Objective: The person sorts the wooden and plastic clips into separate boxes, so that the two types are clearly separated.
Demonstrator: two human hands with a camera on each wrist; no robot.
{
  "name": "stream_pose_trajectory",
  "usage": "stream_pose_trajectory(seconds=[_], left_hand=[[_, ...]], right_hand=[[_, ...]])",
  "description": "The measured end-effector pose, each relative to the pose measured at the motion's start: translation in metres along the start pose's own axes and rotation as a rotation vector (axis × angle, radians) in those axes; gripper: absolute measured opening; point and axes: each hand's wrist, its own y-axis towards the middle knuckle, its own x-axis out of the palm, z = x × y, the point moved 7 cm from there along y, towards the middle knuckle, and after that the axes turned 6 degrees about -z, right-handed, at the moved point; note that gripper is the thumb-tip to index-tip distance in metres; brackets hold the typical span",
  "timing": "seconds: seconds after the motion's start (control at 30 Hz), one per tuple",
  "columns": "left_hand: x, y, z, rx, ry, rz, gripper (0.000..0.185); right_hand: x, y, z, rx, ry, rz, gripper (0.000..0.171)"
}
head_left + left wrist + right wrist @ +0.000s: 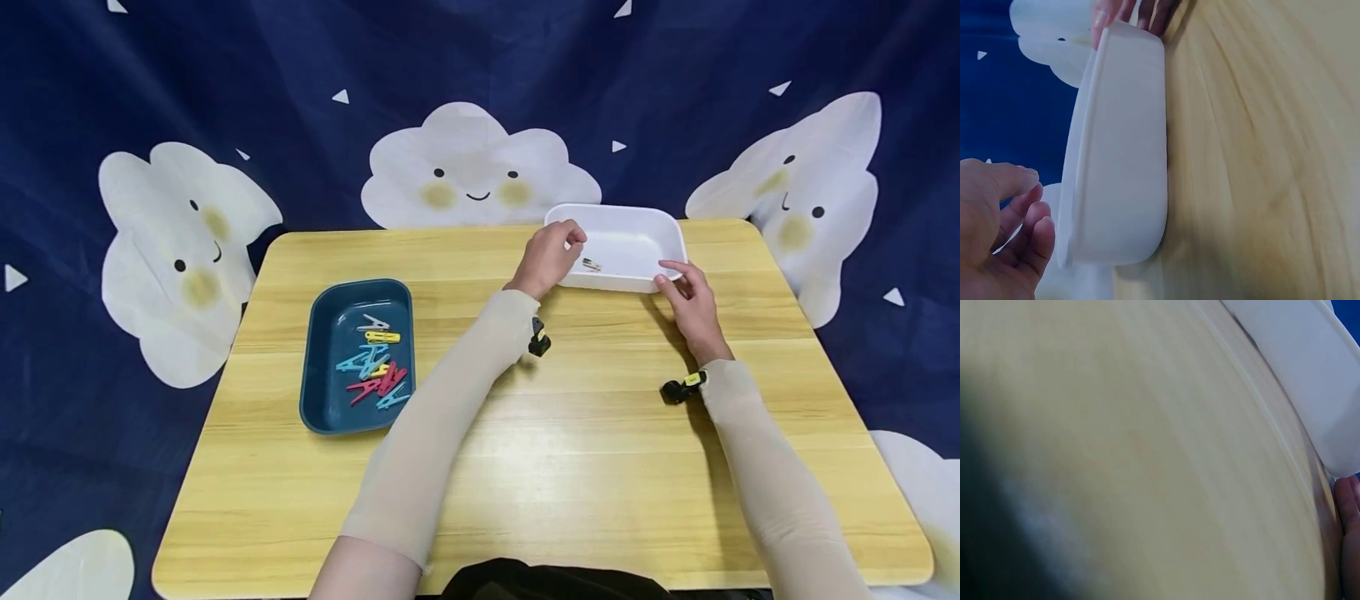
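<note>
A white tray (622, 210) stands at the back right of the wooden table (570, 450), with one small clip (592, 265) lying inside it. My left hand (573, 239) hovers at the tray's left rim with its fingers loosely curled and holds nothing. The left wrist view shows that hand (1029, 206) empty beside the tray's wall (1122, 125). My right hand (671, 275) holds the tray's front right corner, thumb on the rim and fingers against the outer wall (1129, 12). In the right wrist view only a fingertip (1350, 506) and the tray's edge (1310, 369) show.
A dark blue tray (318, 367) sits on the table's left side and holds several coloured clothespins (375, 367). Behind the table hangs a dark blue cloth with white clouds (472, 167). Bare wood lies between the two trays and along the front.
</note>
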Motion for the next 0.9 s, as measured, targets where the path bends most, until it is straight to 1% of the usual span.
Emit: stream_pose_trajectory(seconds=[0.07, 0.13, 0.23, 0.37, 0.47, 0.63, 0.77, 0.9], left_hand=[[-0.003, -0.006, 0.000, 0.000, -0.012, 0.016, 0.016], [-0.004, -0.012, -0.001, 0.002, -0.022, 0.044, 0.015], [-0.003, -0.023, -0.003, -0.001, -0.041, 0.063, 0.017], [0.002, -0.041, -0.008, -0.028, -0.104, 0.054, 0.019], [0.003, -0.055, -0.013, -0.046, -0.143, 0.056, 0.020], [0.000, -0.076, -0.022, -0.060, -0.141, 0.098, 0.019], [-0.003, -0.092, -0.032, -0.059, -0.130, 0.139, 0.018], [-0.006, -0.107, -0.044, -0.063, -0.136, 0.153, 0.017]], right_hand=[[-0.001, 0.002, 0.004, 0.007, -0.005, 0.007, 0.043], [-0.002, 0.001, 0.002, 0.009, -0.008, 0.010, 0.042], [0.000, -0.003, -0.005, 0.015, -0.008, 0.012, 0.042], [0.003, -0.007, -0.014, 0.020, 0.004, 0.005, 0.042], [0.002, -0.006, -0.010, 0.023, 0.023, 0.005, 0.042], [-0.002, -0.002, 0.003, 0.025, 0.033, 0.010, 0.041], [-0.002, 0.001, 0.005, 0.018, 0.034, 0.003, 0.040], [0.000, 0.003, 0.004, 0.024, 0.027, -0.008, 0.040]])
